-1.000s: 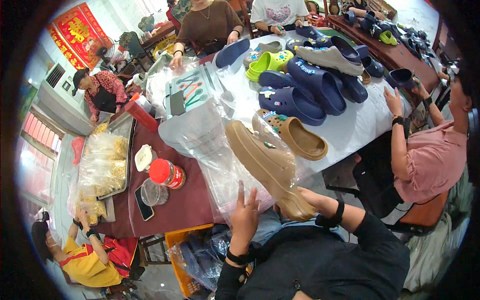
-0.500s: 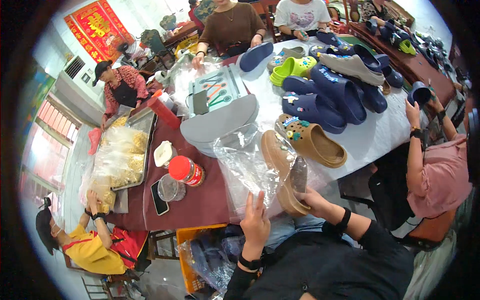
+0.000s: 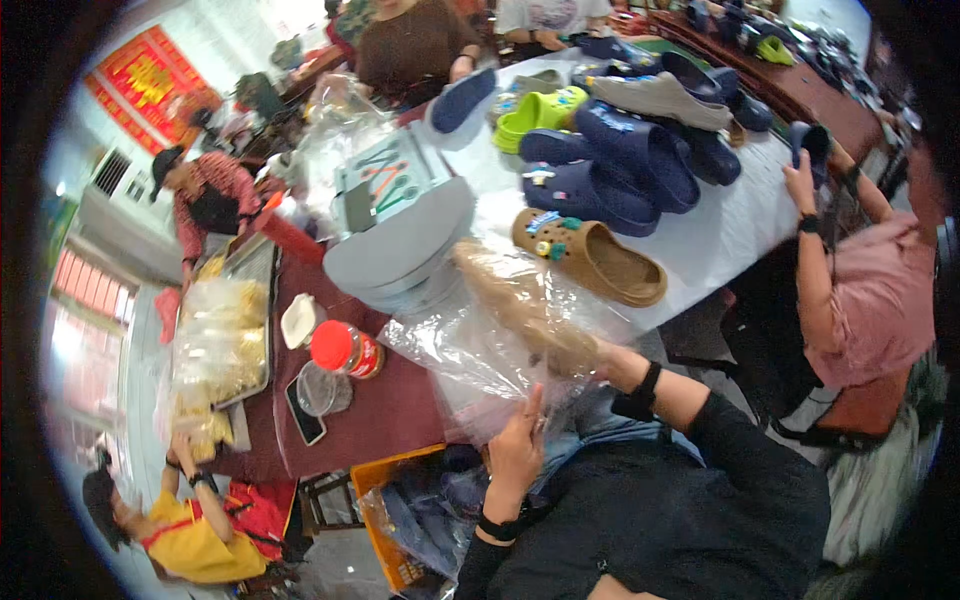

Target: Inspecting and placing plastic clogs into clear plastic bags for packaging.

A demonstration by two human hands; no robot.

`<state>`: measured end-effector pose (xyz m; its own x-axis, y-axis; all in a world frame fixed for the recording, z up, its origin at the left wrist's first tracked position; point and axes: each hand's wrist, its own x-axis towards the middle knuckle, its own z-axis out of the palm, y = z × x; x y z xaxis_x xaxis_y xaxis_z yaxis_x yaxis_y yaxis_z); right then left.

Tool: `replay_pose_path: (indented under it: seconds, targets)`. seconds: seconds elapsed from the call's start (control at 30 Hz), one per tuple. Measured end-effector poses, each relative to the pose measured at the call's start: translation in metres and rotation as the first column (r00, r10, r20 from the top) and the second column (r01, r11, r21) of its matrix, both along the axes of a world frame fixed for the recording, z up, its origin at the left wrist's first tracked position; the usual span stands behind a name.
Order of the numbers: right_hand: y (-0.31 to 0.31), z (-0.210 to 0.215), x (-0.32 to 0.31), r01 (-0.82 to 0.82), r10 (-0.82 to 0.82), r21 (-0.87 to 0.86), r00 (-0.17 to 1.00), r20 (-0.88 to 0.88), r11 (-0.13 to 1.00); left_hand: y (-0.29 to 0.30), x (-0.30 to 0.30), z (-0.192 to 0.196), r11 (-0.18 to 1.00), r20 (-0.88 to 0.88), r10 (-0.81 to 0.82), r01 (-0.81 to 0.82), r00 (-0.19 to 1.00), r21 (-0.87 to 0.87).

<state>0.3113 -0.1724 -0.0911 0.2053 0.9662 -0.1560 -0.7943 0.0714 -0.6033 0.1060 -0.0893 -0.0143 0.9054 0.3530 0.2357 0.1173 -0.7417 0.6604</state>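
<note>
Tan clog (image 3: 508, 288) slants away, leftward, from the gripping right hand (image 3: 612, 365) — the nearer; left hand (image 3: 513, 455): index extended, pinch unclear.

We note gold characters (image 3: 148, 88) on the red banner (image 3: 172, 82), blurred lettering (image 3: 542, 222) on the charm-studded brown clog (image 3: 596, 262), white marks (image 3: 371, 352) on the jar (image 3: 347, 350).

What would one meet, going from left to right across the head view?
Filled plastic bags, red-lidded jar, plastic-covered brown shoe, right hand, pink shirt.
</note>
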Motion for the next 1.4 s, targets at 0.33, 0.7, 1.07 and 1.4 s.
replay_pose_path:
  seconds: [0.33, 0.7, 1.07, 1.4]
  targets:
    - [-0.041, 0.065, -0.039, 0.228, -0.186, -0.356, 0.971, 0.150, 0.906, 0.002, 0.031, -0.022, 1.000, -0.102, -0.029, 0.028, 0.994, -0.006]
    - [-0.115, 0.033, 0.091, 0.845, 0.353, 0.460, -0.532, 0.770, 0.272, -0.009, 0.045, -0.027, 0.997, -0.121, -0.071, 0.068, 0.990, -0.026]
    - [-0.125, 0.062, 0.076, 0.896, -0.454, -0.142, 0.343, 0.822, 0.420, 0.001, 0.044, -0.051, 0.997, -0.205, -0.029, 0.042, 0.978, 0.057]
    - [-0.222, 0.121, 0.037, 0.899, -0.651, 0.153, 0.172, 0.739, 0.410, -0.008, 0.056, -0.040, 0.999, -0.248, -0.010, -0.001, 0.969, -0.042]
